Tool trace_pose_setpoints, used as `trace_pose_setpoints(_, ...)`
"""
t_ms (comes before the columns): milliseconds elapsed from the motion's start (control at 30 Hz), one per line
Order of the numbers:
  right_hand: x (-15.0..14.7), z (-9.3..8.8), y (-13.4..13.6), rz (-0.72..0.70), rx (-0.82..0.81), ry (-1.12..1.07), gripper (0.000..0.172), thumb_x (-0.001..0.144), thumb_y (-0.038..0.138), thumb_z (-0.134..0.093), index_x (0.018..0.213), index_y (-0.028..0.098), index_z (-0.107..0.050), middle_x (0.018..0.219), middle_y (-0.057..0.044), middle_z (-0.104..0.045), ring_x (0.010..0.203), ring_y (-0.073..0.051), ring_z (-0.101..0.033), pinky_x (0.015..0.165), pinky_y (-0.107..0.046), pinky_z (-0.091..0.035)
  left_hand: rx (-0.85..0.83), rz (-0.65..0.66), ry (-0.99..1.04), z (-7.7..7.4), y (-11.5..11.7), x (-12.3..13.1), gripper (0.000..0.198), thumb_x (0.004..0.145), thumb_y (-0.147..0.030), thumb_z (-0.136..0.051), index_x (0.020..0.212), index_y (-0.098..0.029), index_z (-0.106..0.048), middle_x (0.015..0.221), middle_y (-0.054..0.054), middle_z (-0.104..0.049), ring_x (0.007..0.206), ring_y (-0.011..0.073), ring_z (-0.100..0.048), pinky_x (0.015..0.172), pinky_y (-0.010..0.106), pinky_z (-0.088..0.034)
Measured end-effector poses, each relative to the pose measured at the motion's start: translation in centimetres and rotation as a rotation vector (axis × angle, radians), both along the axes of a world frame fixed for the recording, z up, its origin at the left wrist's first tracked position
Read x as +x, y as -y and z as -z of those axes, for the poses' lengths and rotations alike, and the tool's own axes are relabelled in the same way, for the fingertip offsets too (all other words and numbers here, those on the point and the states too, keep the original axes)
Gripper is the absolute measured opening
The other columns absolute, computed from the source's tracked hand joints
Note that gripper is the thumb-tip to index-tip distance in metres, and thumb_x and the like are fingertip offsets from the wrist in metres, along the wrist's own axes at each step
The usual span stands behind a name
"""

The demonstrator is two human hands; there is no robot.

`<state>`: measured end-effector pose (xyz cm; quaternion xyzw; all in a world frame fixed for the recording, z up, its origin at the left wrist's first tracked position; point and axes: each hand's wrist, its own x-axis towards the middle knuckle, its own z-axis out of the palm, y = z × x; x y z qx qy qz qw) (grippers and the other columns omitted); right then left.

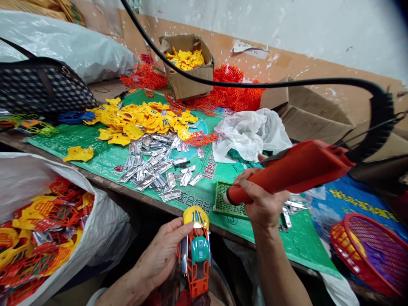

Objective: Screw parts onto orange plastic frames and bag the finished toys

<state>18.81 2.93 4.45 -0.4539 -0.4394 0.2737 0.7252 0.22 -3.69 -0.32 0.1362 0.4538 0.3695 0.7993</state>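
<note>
— What does the left hand (162, 255) hold?
— Its grip pinches a car (198, 255); the yellow hood above the fingers reads "10".
— And the right hand (263, 202)?
— Its grip is closed round an orange screwdriver (299, 168), whose tip, just left of the grip, is over a green tray (223, 207) on the desk (105, 161).

Soft, even light fell from above, bright on the bench (105, 159), with faint shadows. The metal strips (153, 170) glinted. Wide-angle distortion bent the edges, and the top right corner darkened.
</note>
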Motion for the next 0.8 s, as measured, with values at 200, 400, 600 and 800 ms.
trace_pose_setpoints(200, -0.7, -2.9, 1.3, -0.183, 0.045, -0.199, 0.040, 0.063, 0.008, -0.067, 0.099, 0.023, -0.061, 0.067, 0.006, -0.061, 0.057, -0.013, -0.058, 0.058, -0.032, -0.051, 0.015, 0.060, -0.001, 0.6, 0.2, 0.3, 0.028, 0.070, -0.026, -0.081, 0.090, -0.007, -0.073, 0.079, 0.011, -0.075, 0.062, 0.0150, -0.067, 0.061, 0.025, -0.055)
trace_pose_setpoints(400, -2.6, -3.4, 3.1, -0.406, 0.020, -0.224, 0.052, 0.067, 0.004, -0.063, 0.113, 0.029, -0.057, 0.072, 0.006, -0.062, 0.063, -0.013, -0.060, 0.065, -0.032, -0.053, 0.000, 0.063, -0.009, 0.7, 0.1, 0.7, 0.028, 0.060, -0.028, -0.086, 0.076, -0.009, -0.074, 0.071, 0.008, -0.074, 0.056, 0.0119, -0.064, 0.056, 0.021, -0.051)
trace_pose_setpoints(600, -3.6, -2.5, 3.9, -0.517, -0.019, -0.213, 0.048, 0.072, 0.005, -0.065, 0.112, 0.031, -0.057, 0.078, 0.006, -0.062, 0.066, -0.011, -0.061, 0.069, -0.031, -0.054, -0.009, 0.043, -0.012, 0.7, 0.1, 0.6, 0.034, 0.051, -0.032, -0.091, 0.068, -0.010, -0.072, 0.062, 0.004, -0.070, 0.051, 0.0102, -0.060, 0.053, 0.021, -0.049)
trace_pose_setpoints(800, -3.6, -2.3, 4.2, -0.515, -0.053, -0.203, 0.050, 0.074, 0.010, -0.069, 0.116, 0.031, -0.055, 0.078, 0.006, -0.063, 0.066, -0.012, -0.061, 0.069, -0.032, -0.053, 0.002, 0.052, -0.039, 1.0, 0.1, 0.6, 0.036, 0.051, -0.036, -0.090, 0.067, -0.011, -0.069, 0.058, 0.001, -0.065, 0.047, 0.0086, -0.055, 0.049, 0.021, -0.043)
